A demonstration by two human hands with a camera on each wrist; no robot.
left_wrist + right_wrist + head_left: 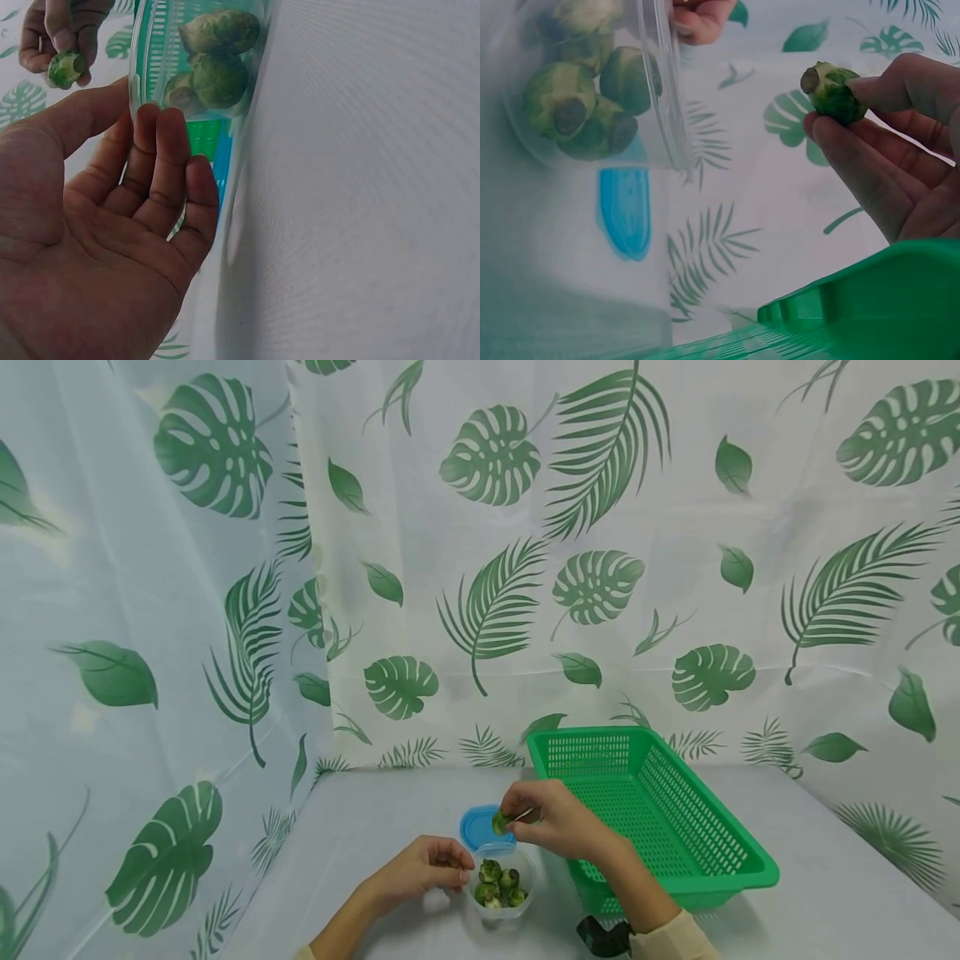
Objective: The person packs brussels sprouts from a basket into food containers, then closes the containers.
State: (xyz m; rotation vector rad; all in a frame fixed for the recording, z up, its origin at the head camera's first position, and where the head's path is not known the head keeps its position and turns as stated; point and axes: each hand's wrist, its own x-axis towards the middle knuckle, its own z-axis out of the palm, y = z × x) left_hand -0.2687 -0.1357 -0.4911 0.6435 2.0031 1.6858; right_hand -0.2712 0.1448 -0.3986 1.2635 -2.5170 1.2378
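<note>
My right hand (551, 818) pinches one Brussels sprout (834, 91) between thumb and fingers, raised above a clear plastic container (504, 917). Its cut stem end shows in the right wrist view. Inside the container lie several more Brussels sprouts (487, 892). At the container's left side, my left hand (427, 870) holds the rim with thumb and curled fingers. The left wrist view shows those fingertips (172, 124) against the clear wall; the thumb tip is partly hidden at the rim.
A blue lid (476, 827) lies on the white table (405, 802) just behind the container. To the right stands a large green plastic basket (697, 793), close beside my right forearm. A black object (600, 937) is at my right wrist. Leaf-patterned sheets (487, 610) hang behind and at left.
</note>
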